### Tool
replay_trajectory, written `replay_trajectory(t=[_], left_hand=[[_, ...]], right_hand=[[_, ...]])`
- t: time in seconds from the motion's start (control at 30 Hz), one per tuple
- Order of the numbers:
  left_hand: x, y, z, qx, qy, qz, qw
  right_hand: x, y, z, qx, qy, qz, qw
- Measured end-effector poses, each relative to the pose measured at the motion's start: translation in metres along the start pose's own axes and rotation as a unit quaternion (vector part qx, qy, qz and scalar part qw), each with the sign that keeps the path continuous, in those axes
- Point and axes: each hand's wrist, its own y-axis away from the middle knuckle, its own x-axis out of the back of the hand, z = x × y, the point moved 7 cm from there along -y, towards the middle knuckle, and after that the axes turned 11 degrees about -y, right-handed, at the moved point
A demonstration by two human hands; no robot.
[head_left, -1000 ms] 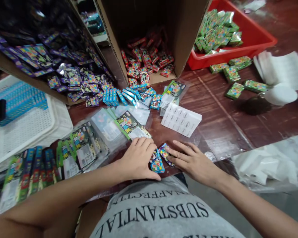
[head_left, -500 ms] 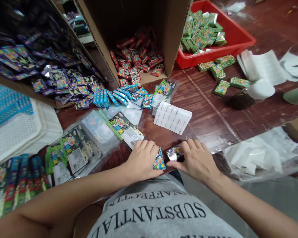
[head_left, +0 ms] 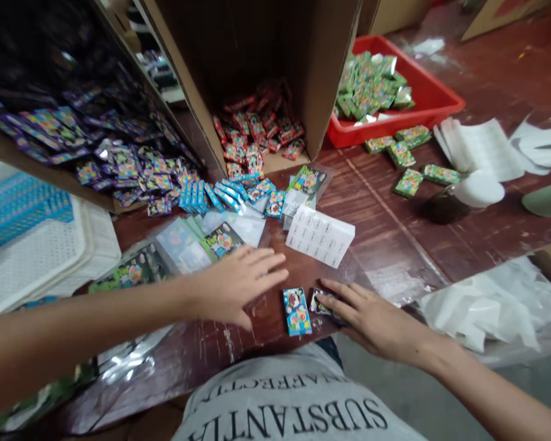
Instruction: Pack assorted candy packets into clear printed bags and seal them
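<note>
A small blue packet (head_left: 296, 311) lies flat near the front edge of the dark wooden table (head_left: 395, 226). Beside it on the right lies a purple packet (head_left: 322, 301), with the fingertips of my right hand (head_left: 371, 318) resting on it. My left hand (head_left: 234, 285) hovers open, fingers spread, just left of the blue packet, over the pile of clear printed bags (head_left: 197, 245). A white label sheet (head_left: 320, 235) lies a little beyond both hands.
Tipped cardboard boxes at the back spill purple packets (head_left: 119, 165) and red packets (head_left: 252, 138). A row of blue packets (head_left: 220, 195) lies between them. A red tray (head_left: 434, 101) holds green packets; more green packets (head_left: 406, 159) lie loose. White perforated tray (head_left: 32, 251) left, plastic bags (head_left: 491, 306) right.
My left hand let go of the blue packet and moved left and away, opening over the bags. My right hand laid the purple packet flat beside the blue one.
</note>
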Motion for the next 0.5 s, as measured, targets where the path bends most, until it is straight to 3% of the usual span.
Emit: replay_trajectory(t=[0.1, 0.13, 0.2, 0.27, 0.33, 0.43, 0.5], left_hand=[[0.01, -0.028, 0.022, 0.018, 0.067, 0.058, 0.996], [0.014, -0.04, 0.021, 0.025, 0.075, 0.081, 0.994], [0.026, -0.066, -0.004, 0.054, 0.059, 0.121, 0.989], [0.042, -0.092, -0.053, 0.101, 0.015, 0.145, 0.984], [0.055, -0.119, -0.116, 0.166, -0.023, 0.127, 0.978], [0.069, -0.153, -0.212, 0.3, -0.041, 0.089, 0.949], [0.073, -0.169, -0.258, 0.355, -0.045, 0.078, 0.931]], right_hand=[[-0.006, -0.004, 0.001, -0.01, -0.058, 0.058, 0.997], [-0.008, -0.006, 0.001, -0.015, -0.069, 0.073, 0.995], [-0.007, -0.01, -0.003, -0.025, -0.073, 0.097, 0.992], [0.006, -0.016, -0.005, -0.02, -0.063, 0.118, 0.991], [0.039, -0.023, 0.006, -0.026, -0.038, 0.157, 0.986], [0.12, -0.029, 0.06, -0.125, 0.064, 0.26, 0.955], [0.17, -0.031, 0.115, -0.243, 0.163, 0.26, 0.92]])
